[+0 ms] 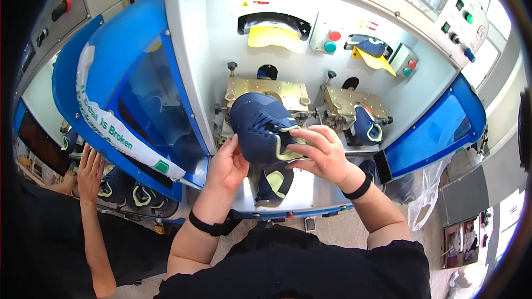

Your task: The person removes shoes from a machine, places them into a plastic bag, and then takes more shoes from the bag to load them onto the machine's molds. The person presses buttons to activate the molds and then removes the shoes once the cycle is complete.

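Showing between 8 and 9 o'clock (all bearings being taken from the held navy shoe (pixel 257 109)): a co-worker's hand (pixel 90 180), fingers pointing upward. At 9, a white strip (pixel 111 127) with green lettering is running along the blue door (pixel 119 41), whose upper part is curving toward 10. At 8, a row of dark shoes (pixel 143 195) with lime linings is sitting below it.

Between 7 and 8: left hand (pixel 227 167), its wrist wearing a black band; the thumb is pressing against the shoe's side, the other fingers curling in.

Centre: the navy shoe is being held aloft in both hands, toe facing between 10 and 11, lime-trimmed collar facing 4.

At 12, a brass-coloured fixture (pixel 269 86) is standing behind it, a yellow flap (pixel 274 39) hanging above. At 6, another lime-lined shoe (pixel 274 184) is lying on the metal ledge (pixel 324 195).

At 4: right hand (pixel 327 158), also banded; its fingers are fanning slightly and their tips are gripping the collar.

At 1, a button box (pixel 327 33) is bearing red and green buttons. At 3, a third shoe (pixel 363 123) is resting at a second fixture (pixel 360 99). Near 4, farther out, clear plastic (pixel 429 194) is hanging.
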### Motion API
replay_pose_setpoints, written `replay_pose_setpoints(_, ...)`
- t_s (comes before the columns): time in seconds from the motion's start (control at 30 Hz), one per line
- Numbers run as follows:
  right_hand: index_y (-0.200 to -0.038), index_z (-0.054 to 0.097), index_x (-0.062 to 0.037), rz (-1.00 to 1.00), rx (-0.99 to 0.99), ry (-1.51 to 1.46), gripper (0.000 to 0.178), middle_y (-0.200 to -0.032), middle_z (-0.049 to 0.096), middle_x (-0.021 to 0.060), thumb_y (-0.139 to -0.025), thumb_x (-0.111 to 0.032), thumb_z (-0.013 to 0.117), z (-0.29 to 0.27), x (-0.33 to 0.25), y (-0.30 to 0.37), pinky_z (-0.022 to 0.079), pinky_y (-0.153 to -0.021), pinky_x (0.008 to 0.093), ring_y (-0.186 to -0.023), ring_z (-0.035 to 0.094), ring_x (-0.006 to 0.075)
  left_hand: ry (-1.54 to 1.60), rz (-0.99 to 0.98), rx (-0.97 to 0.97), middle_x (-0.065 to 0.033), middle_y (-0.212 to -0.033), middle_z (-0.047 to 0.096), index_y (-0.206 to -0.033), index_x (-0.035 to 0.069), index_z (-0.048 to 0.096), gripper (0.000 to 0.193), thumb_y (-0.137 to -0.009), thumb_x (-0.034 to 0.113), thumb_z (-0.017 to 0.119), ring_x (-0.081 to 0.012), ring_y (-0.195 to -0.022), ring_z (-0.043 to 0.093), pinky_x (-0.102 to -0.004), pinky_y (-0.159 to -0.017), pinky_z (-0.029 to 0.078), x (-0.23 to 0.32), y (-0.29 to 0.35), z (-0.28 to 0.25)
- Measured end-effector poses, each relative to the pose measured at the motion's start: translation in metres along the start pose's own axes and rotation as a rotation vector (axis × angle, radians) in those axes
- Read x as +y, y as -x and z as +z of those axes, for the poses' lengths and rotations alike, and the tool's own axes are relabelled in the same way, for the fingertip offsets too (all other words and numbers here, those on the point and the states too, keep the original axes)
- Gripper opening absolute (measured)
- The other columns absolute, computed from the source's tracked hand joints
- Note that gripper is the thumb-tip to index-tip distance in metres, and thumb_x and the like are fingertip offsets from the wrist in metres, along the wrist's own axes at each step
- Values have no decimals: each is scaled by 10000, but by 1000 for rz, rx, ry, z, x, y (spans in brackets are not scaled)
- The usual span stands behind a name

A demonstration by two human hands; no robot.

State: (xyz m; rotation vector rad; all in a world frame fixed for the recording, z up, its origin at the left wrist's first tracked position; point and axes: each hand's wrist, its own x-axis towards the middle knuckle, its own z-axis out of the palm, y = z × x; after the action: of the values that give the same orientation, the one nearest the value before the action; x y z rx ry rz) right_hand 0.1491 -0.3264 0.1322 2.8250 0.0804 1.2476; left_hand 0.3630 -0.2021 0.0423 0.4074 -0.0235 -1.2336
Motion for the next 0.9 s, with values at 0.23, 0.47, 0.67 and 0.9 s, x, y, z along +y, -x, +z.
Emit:
replay_pose_setpoints(0.23,-919,649,-100,45,165,-129,236,-964,665,50,-708,-83,754,19,40,-62,535,-636,359,-753,666,270,-59,112,-11,-120,-1178,642,-1225,108,530,270,-1028,277,456,-265,-1010,673,-297,-727,587,34,23,27)
replay_pose_setpoints(0.47,-968,635,-87,408,40,216,214,-885,597,113,-808,-204,714,43,152,-154,492,-738,409,-852,622,322,-136,51,97,-67,-1079,657,-1157,137,549,309,-1002,399,492,-261,-877,689,-329,-679,578,33,24,-17)
replay_pose_setpoints(0.67,-1205,546,-70,394,323,126,446,-1095,602,173,-803,-147,721,88,186,-144,493,-874,392,-1024,597,353,-129,-19,99,-61,-962,672,-1075,126,578,295,-994,402,511,-268,-826,687,-348,-664,563,20,34,-33)
replay_pose_setpoints(0.9,-943,529,-71,740,522,373,182,-1362,432,278,-767,-31,554,103,170,-42,494,-788,447,-859,612,394,-141,-109,159,-53,-914,662,-1058,133,585,265,-983,383,535,-227,-739,656,-341,-640,547,21,48,-78)
